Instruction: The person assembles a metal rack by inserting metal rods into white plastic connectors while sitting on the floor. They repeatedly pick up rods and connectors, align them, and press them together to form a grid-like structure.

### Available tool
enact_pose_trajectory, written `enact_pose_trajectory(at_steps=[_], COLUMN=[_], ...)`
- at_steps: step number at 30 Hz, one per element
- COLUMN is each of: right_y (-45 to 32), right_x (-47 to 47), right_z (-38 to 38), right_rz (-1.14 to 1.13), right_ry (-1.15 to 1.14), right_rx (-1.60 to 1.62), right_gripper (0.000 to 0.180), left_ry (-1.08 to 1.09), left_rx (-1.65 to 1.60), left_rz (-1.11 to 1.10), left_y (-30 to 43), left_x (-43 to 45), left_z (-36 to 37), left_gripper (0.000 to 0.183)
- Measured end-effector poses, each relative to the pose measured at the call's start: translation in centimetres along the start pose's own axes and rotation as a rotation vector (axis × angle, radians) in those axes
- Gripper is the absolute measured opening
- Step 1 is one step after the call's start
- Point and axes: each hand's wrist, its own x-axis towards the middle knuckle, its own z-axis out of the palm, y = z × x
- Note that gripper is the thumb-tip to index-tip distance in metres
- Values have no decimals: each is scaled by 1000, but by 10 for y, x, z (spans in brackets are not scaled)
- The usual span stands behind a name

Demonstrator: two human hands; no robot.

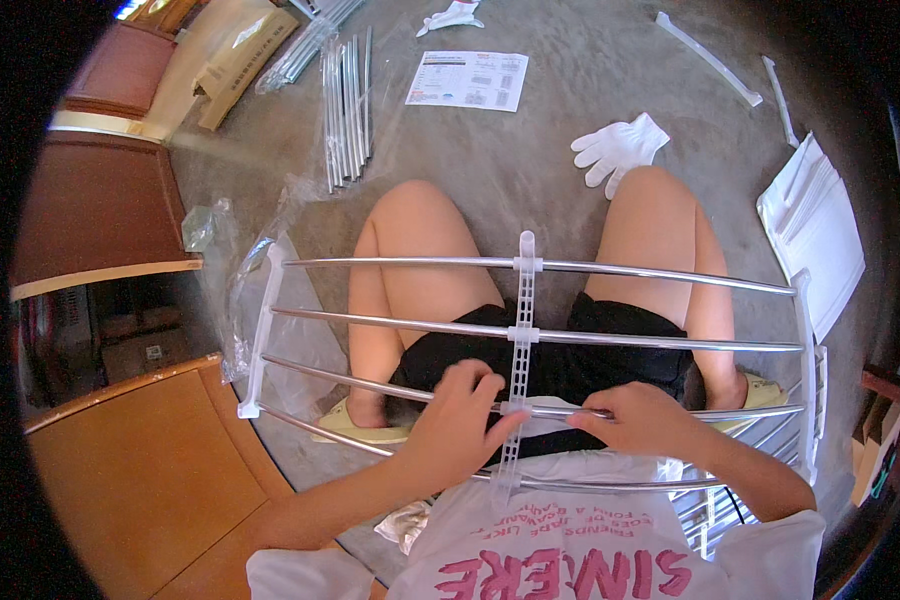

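Observation:
A rack section of chrome metal rods (420,326) lies across my lap, between a white plastic end bar (263,337) on the left and another white end bar (806,375) on the right. A slotted translucent plastic strip (523,300) crosses the rods near their middle, with clips around them. My left hand (461,416) is over the third rod from the top; its thumb touches the strip by the clip, and its fingers are bent and apart. Just right of the strip, my right hand (634,420) has its fingers and thumb closed on the same rod.
Loose metal tubes (347,112) in clear plastic wrap and a printed sheet (467,81) lie ahead. A white glove (621,150) rests beyond my right knee. White packaging (814,232) is at right. Wooden cabinets (142,480) border the left. More rods (772,450) stand by my right arm.

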Motion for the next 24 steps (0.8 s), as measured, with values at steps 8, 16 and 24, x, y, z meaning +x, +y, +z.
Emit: enact_pose_trajectory(at_steps=[8, 16, 24], right_y=[2, -11, -46], right_x=[-59, -71, -93], right_z=[26, 22, 4], right_rz=[-164, -123, -246], right_ry=[146, -50, 141], right_rx=[-189, -257, -324], right_gripper=[26, 39, 37], left_ry=[-646, -1246, -933], left_rx=[-377, -813, -248], left_rz=[-298, -485, -446], left_y=[3, 1, 62], left_x=[-43, -4, -1], left_z=[-2, 2, -76], left_gripper=[52, 66, 60])
